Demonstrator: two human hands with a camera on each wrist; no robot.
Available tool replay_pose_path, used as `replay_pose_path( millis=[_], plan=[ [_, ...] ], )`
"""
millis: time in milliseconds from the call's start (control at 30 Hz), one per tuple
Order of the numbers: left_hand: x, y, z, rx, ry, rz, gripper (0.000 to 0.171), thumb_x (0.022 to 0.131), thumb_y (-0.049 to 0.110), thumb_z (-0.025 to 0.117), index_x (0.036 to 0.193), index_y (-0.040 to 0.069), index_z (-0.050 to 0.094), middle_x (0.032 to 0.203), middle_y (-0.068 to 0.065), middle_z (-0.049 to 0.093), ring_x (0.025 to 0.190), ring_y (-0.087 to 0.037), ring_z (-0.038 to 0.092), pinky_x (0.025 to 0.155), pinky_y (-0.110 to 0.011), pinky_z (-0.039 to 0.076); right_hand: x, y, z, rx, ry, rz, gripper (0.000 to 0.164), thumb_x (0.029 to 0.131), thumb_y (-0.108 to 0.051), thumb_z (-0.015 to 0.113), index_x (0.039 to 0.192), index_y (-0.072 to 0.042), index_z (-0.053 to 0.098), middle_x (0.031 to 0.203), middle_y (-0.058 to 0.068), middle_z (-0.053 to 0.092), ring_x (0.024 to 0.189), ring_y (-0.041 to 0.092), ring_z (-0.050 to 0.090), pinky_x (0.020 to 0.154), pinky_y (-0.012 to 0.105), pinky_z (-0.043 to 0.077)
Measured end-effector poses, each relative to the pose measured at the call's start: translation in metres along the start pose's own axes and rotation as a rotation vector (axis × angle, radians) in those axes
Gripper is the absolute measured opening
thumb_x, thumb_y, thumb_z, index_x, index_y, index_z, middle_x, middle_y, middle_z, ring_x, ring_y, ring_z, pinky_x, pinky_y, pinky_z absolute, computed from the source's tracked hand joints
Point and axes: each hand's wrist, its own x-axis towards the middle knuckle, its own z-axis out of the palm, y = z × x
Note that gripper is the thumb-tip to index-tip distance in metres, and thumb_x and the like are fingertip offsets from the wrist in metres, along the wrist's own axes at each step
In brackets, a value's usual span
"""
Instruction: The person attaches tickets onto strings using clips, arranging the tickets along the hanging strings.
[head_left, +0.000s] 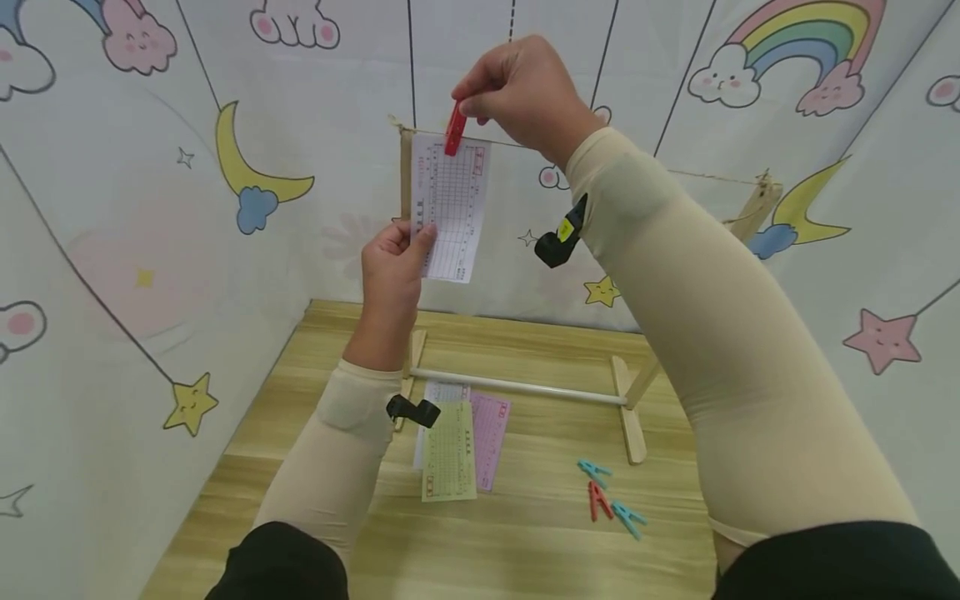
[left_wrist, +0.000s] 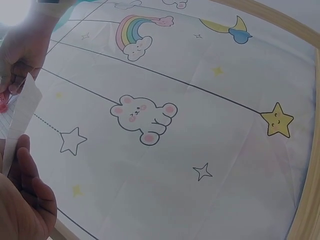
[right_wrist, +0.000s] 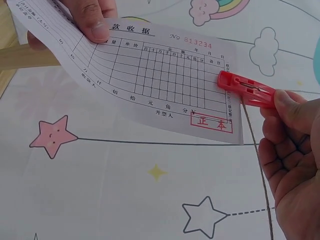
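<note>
I see the right hand (head_left: 534, 93) pinching the red peg (head_left: 454, 130) — white slip (head_left: 453, 204) lengthwise below, left hand (head_left: 393, 273) gripping its edge.

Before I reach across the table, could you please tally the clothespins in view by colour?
Red: 2 (pinched red clothespin in the right hand; loose red clothespin on the table)
Blue: 2 (farther blue clothespin and nearer blue clothespin, both on the table)
Total: 4
</note>
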Motion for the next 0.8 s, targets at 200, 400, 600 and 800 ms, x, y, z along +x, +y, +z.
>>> replay_pose_path(
  millis=[200, 400, 600, 800],
  plan=[
    [-0.0002, 0.0026, 0.0006, -0.005, 0.012, -0.012, 0.018, 0.098, 0.015, 0.074, 0.106, -0.001, 0.072, 0.111, -0.015, 0.073, 0.091, -0.021, 0.072, 0.080, -0.028, 0.060, 0.0018, 0.0022, 0.0012, 0.009, -0.012, 0.002, 0.017, 0.101, -0.022, 0.070, 0.112, -0.013, 0.080, 0.115, 0.003, 0.070, 0.101, 0.018, 0.059, 0.093, 0.026, 0.051],
    [0.0011, 0.0043, 0.0016, -0.011, 0.011, -0.002, 0.019, 0.097, 0.015, 0.074, 0.107, -0.002, 0.072, 0.111, -0.016, 0.074, 0.091, -0.021, 0.072, 0.081, -0.029, 0.060, 0.0024, 0.0016, 0.0021, 0.036, -0.005, 0.005, 0.017, 0.100, -0.021, 0.072, 0.112, -0.012, 0.080, 0.115, 0.004, 0.070, 0.100, 0.019, 0.059, 0.093, 0.027, 0.052],
    [0.0016, 0.0047, 0.0014, -0.013, 0.016, 0.000, 0.020, 0.097, 0.015, 0.074, 0.107, -0.002, 0.072, 0.110, -0.016, 0.074, 0.090, -0.021, 0.073, 0.080, -0.029, 0.061, 0.0027, 0.0000, 0.0030, 0.038, -0.009, 0.017, 0.018, 0.099, -0.022, 0.072, 0.113, -0.013, 0.079, 0.116, 0.005, 0.071, 0.101, 0.019, 0.060, 0.095, 0.026, 0.052],
    [0.0016, 0.0053, 0.0004, 0.004, 0.015, -0.006, 0.021, 0.097, 0.016, 0.074, 0.107, -0.002, 0.072, 0.111, -0.015, 0.074, 0.091, -0.021, 0.073, 0.081, -0.030, 0.061, 0.0026, 0.0001, 0.0037, 0.010, -0.032, 0.025, 0.021, 0.099, -0.025, 0.073, 0.117, -0.015, 0.078, 0.118, 0.004, 0.071, 0.106, 0.019, 0.061, 0.100, 0.025, 0.051]
  ],
)
